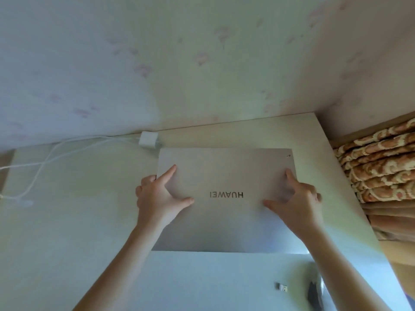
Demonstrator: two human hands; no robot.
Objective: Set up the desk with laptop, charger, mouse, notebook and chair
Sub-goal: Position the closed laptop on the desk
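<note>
Hands rest on a closed silver laptop lying flat on the pale desk, its logo reading upside down from the wearer's side. Left hand sits at the lid's left edge: index finger and thumb spread on the lid, remaining fingers curled around the side. Right hand lies near the right edge, fingers splayed and arched, tips pressing the lid, not closed around anything. Both forearms extend up from the bottom of the frame. White charger brick lies just beyond the laptop's far-left corner, its cable trailing left. Mouse and small USB dongle lie near the desk's near-right edge. No containers in view.
</note>
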